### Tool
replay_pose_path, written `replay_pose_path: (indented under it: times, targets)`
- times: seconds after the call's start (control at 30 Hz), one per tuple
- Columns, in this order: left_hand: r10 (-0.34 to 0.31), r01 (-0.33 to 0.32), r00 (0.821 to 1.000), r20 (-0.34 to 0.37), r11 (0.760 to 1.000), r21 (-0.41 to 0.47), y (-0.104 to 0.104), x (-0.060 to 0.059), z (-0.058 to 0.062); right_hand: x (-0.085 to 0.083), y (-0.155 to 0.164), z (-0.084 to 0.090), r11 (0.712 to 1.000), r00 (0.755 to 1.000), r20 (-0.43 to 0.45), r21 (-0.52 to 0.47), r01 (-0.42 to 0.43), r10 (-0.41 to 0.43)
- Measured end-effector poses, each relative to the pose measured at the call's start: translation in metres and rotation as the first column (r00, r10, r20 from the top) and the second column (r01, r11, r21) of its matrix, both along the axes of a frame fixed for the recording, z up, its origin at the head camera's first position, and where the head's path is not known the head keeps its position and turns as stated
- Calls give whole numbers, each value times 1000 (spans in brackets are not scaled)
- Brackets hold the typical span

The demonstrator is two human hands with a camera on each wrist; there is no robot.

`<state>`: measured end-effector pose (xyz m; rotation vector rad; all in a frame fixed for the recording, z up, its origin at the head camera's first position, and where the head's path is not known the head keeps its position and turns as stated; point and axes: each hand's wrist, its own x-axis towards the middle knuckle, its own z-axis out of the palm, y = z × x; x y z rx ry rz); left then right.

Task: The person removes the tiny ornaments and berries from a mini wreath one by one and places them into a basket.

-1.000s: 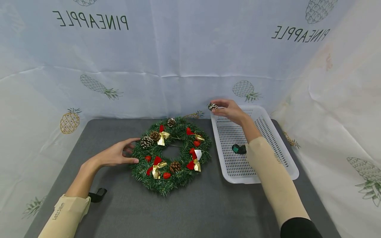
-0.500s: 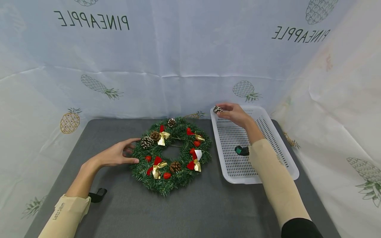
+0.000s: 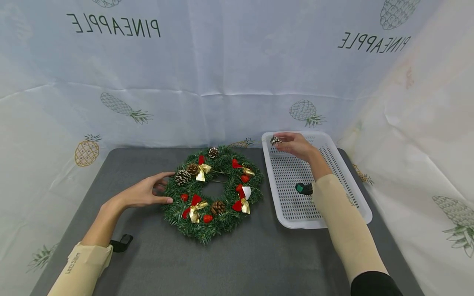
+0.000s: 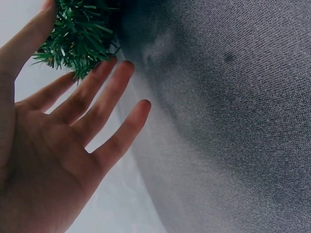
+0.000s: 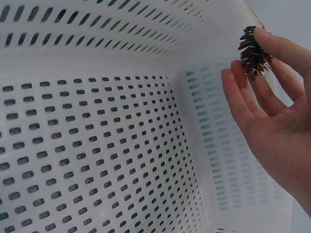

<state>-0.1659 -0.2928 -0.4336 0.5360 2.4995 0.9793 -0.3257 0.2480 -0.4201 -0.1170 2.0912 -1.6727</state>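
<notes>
A small pine cone with white-tipped scales (image 3: 275,141) is pinched between the thumb and fingers of my right hand (image 3: 298,146), over the back left corner of the white basket (image 3: 272,189). The right wrist view shows a thin gold loop on this pine cone (image 5: 253,53). On the grey table lies a green wreath (image 3: 222,224), decorated with pine cones, red berries and red-and-gold bows. At its left edge is my left hand (image 3: 144,191), thumb and fingers spread around the greenery. In the left wrist view its fingers are loosely extended, with fingertips right at the needles.
The perforated basket stands on the right of the table (image 3: 237,263), with my right forearm across it. Inside its walls, only bare perforated plastic (image 5: 97,145) shows in the right wrist view. A pineapple-print curtain (image 3: 222,61) hangs behind and at both sides.
My right hand has moved right and slightly nearer with the pine cone, from beyond the basket's back left corner to over its inside. The left hand and wreath have stayed still.
</notes>
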Motion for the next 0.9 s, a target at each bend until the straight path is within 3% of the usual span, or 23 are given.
replay_pose_path:
  times: [0.9]
  targets:
    - [-10, 10, 1000, -13, 1000, 10, -1, 1, 0, 6, 7, -24, 993, 995, 81, 92, -69, 62]
